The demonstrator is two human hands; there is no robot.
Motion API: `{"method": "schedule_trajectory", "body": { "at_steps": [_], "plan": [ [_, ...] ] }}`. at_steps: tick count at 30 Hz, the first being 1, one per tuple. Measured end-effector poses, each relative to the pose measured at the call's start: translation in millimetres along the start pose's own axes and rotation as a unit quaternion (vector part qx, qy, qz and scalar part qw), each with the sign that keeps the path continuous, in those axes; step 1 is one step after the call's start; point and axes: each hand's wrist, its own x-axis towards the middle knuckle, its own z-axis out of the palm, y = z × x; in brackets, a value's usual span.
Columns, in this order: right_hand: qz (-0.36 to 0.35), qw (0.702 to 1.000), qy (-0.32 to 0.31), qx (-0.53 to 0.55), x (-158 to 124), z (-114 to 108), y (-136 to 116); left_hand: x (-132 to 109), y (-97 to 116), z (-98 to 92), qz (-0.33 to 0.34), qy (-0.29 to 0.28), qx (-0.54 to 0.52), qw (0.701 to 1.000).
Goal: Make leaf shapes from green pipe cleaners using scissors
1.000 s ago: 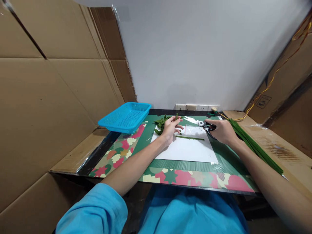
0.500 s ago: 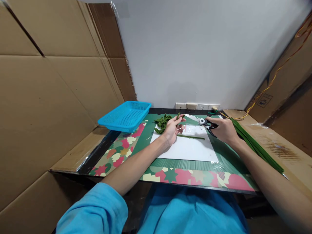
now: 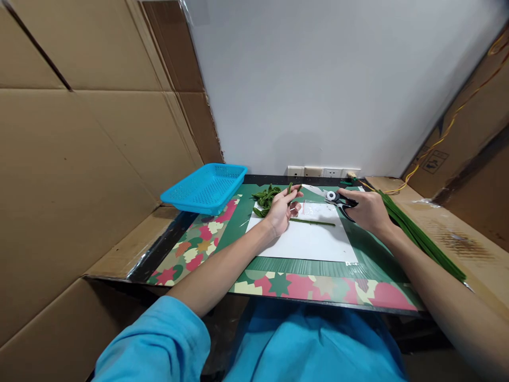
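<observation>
My left hand [image 3: 283, 211], palm turned up, pinches a short green piece [image 3: 290, 188] that looks like bent pipe cleaner. In my right hand [image 3: 369, 209] is a pair of black-handled scissors [image 3: 337, 199], its blades pointing left toward my left fingertips. Whether the blades touch the green piece is too small to tell. Just behind and left of my left hand lies a pile of looped green pieces [image 3: 265, 197]. A single straight green stem [image 3: 316, 222] lies on the white sheet [image 3: 306, 244] below the hands. Behind it is a clear plastic bag [image 3: 318, 209].
At the table's back left sits a blue perforated basket [image 3: 207, 188]. A bundle of long green stems [image 3: 423, 239] lies at the right, beside my right forearm. Sockets [image 3: 313, 172] with a yellow cable [image 3: 447, 130] line the wall, and cardboard [image 3: 99, 132] stands at the left.
The view has shifted very slightly. Both hands, the green piece and the scissors keep almost the same positions.
</observation>
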Motion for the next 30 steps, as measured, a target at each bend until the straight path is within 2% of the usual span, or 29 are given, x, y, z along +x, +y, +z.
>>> {"method": "schedule_trajectory", "body": {
  "at_steps": [30],
  "plan": [
    [-0.002,0.999,0.003,-0.032,0.5,-0.3,-1.8,-2.7,2.4,2.9,0.002,0.005,0.012,1.000]
  ]
}}
